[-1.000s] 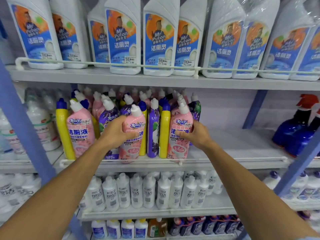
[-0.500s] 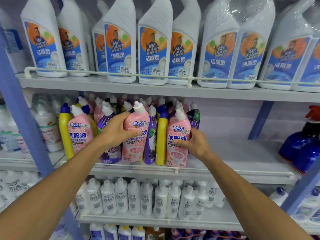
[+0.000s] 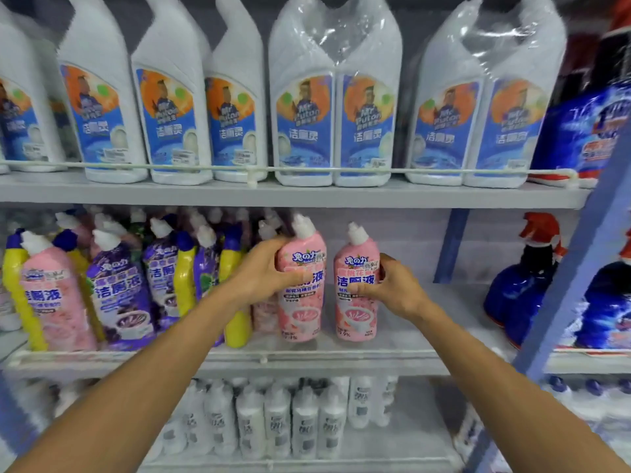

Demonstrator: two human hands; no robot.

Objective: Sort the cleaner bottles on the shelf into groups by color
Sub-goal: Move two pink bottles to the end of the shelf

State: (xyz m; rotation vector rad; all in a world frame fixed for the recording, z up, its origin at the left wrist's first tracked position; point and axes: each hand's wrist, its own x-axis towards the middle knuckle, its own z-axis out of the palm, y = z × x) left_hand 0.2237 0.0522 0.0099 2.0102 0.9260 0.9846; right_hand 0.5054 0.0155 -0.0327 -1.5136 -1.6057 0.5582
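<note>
At the shelf (image 3: pixel 426 322), left hand (image 3: pixel 263 273) clasps left pink bottle (image 3: pixel 302 314), right hand (image 3: pixel 394 286) clasps right pink bottle (image 3: pixel 356 317).

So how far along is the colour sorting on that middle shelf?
Early. No colour group looks finished. In hand: the left hand grips the first pink bottle and the right hand the second pink bottle, side by side right of the cluster. Left to do: a third pink bottle, purple bottles and yellow bottles stand mixed.

White bottles (image 3: pixel 235 46) read "Mr Puton" (pink bottles (image 3: pixel 300 315): "洁厕液").
</note>
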